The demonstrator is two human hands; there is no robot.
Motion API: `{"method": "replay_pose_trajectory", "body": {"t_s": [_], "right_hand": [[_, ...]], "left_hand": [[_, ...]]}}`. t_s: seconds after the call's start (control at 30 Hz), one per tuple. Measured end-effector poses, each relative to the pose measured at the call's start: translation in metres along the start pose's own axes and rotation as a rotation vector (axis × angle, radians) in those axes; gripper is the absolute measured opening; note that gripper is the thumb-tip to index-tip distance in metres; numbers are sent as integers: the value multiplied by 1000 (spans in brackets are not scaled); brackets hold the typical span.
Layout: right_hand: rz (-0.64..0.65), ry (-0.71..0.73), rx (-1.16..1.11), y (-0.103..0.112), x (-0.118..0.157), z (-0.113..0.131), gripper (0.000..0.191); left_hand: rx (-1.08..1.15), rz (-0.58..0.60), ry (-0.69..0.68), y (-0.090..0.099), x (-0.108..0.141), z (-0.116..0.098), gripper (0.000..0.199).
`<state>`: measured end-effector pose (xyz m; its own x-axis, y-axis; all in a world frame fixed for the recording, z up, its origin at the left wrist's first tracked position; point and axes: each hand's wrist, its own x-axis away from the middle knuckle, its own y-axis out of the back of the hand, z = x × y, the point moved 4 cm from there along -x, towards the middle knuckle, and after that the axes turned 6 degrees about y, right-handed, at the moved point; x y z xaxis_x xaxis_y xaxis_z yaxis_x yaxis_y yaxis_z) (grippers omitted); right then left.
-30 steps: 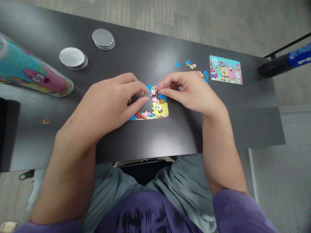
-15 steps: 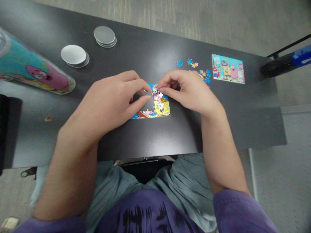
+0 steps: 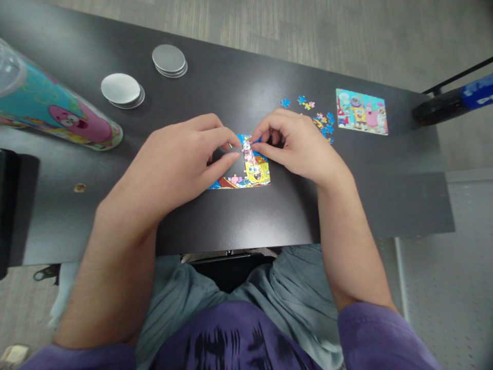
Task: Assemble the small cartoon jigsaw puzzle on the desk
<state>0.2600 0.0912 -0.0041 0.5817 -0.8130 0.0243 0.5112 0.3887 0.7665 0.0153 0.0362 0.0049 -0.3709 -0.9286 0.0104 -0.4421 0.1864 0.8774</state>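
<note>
The left hand (image 3: 181, 156), loosely open, and the right hand (image 3: 298, 146), its grip unclear, bent over a partly joined jigsaw (image 3: 257, 172) on the counter (image 3: 246, 221), likely light, stiff and best held by its edges.

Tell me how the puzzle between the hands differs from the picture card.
The puzzle is incomplete, with dark table showing inside it; the picture card is whole. Fingers partly cover the puzzle; the picture card is uncovered. Both carry colorful cartoon figures and lie on the table.

Head view, forward-down over both hands (image 3: 179, 156) (image 3: 298, 146)
</note>
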Motion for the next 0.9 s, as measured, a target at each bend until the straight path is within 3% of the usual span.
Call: {"method": "replay_pose_trajectory", "body": {"t_s": [0.2,0.33,0.5,0.6,0.9], "right_hand": [[-108,-13,53,11,3,-1,5],[-81,-89,139,13,4,-8,23],[-49,52,118,8,3,-4,22],[-13,44,127,7,3,-1,20],[-54,128,115,3,3,-11,17]], "left_hand": [[6,-7,19,0,1,2,45],[-28,-18,54,2,2,4,44],[-106,-16,70,3,1,9,53],[-115,-19,91,4,-1,17,60],[-12,-32,87,8,3,47,52]]}}
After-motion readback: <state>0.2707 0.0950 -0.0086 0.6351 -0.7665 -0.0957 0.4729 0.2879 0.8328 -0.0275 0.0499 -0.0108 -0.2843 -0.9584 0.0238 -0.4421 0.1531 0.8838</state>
